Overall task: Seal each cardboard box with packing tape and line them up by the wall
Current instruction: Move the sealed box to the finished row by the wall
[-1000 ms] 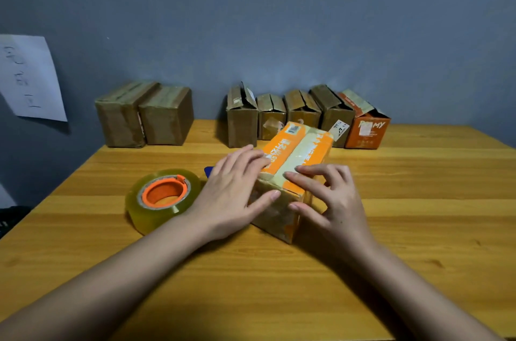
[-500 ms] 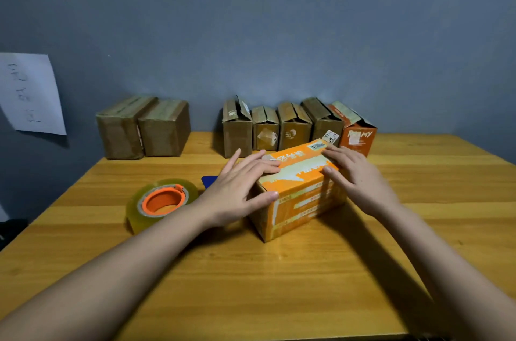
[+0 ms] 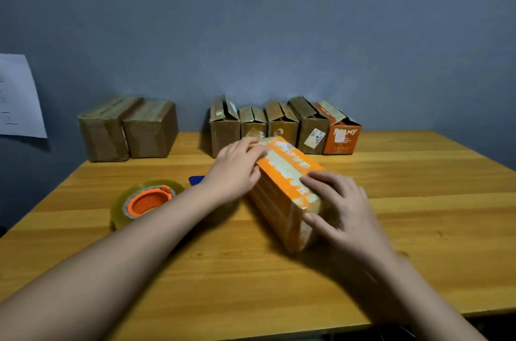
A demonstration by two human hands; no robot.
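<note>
An orange cardboard box [image 3: 282, 173] with a pale tape strip along its top lies at an angle in the middle of the wooden table [image 3: 418, 201]. My left hand [image 3: 234, 170] holds its far left end, fingers over the top edge and thumb down the side. At the near right end my right hand [image 3: 343, 209] grips it, fingers on top and thumb on the end face. A roll of clear packing tape [image 3: 145, 201] with an orange core lies flat to the left of the box.
Two taped brown boxes [image 3: 128, 131] stand by the wall at the left. Several brown boxes [image 3: 279, 128] with loose flaps and a small orange box [image 3: 340, 137] form a row behind the held one. A blue object [image 3: 196, 180] peeks out under my left wrist. A paper sheet [image 3: 16, 98] hangs on the left wall.
The orange box has been turned on the table; its long side now runs from far left to near right. My left hand moved to the far end, my right hand to the near end.
</note>
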